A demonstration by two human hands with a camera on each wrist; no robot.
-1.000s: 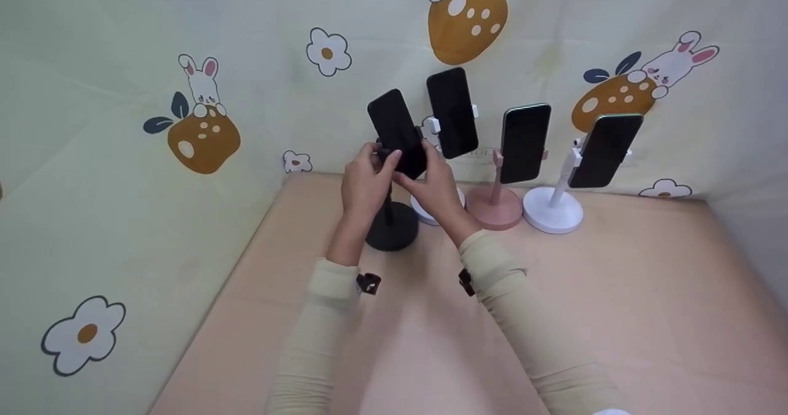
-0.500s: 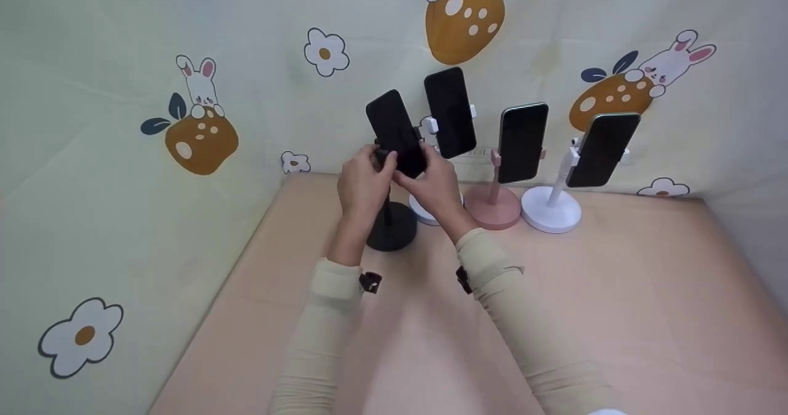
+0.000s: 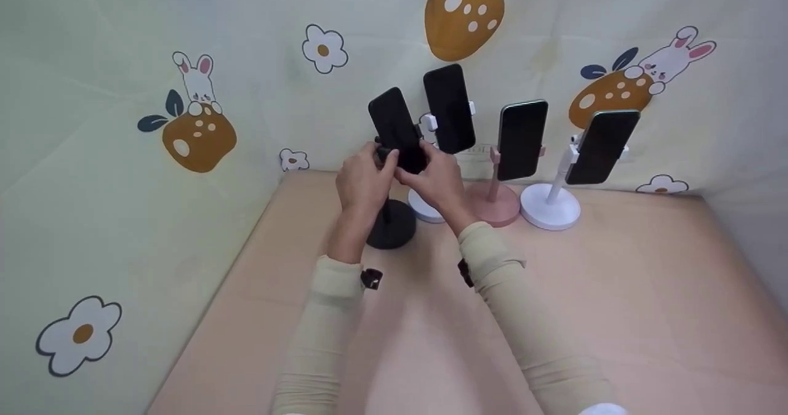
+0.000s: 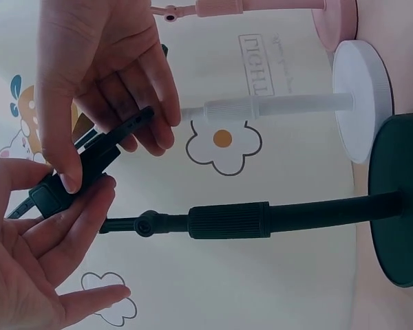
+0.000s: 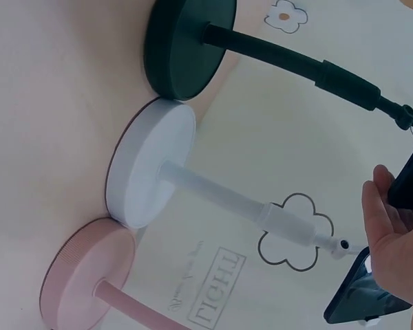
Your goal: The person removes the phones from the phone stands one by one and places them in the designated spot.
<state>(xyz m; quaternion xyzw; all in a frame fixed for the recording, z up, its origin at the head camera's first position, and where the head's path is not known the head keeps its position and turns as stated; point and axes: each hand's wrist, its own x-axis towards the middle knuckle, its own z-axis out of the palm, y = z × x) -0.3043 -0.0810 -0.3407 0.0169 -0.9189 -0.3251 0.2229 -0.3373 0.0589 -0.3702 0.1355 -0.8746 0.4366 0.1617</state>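
A black phone [image 3: 393,118] leans back in the clamp of a black phone stand [image 3: 394,227]. My left hand [image 3: 362,181] grips the clamp and the phone's left side, its thumb over the front. On the opposite side, my right hand [image 3: 442,178] holds the phone near its lower right edge, thumb by the bottom end. From the side in the left wrist view, fingers of both hands curl about the dark clamp [image 4: 62,192], above the stand's jointed neck [image 4: 227,221]. The right wrist view catches the right hand [image 5: 399,240] at the phone's lower end.
To the right, a white stand [image 3: 426,209], a pink stand [image 3: 502,209] and another white stand [image 3: 551,215] line the back of the table [image 3: 615,292], each bearing a phone. Their bases stand close together. A patterned cloth wall [image 3: 246,27] rises behind.
The scene shifts slightly up in the head view. Both hands keep their hold on the phone and clamp, with hardly any movement.
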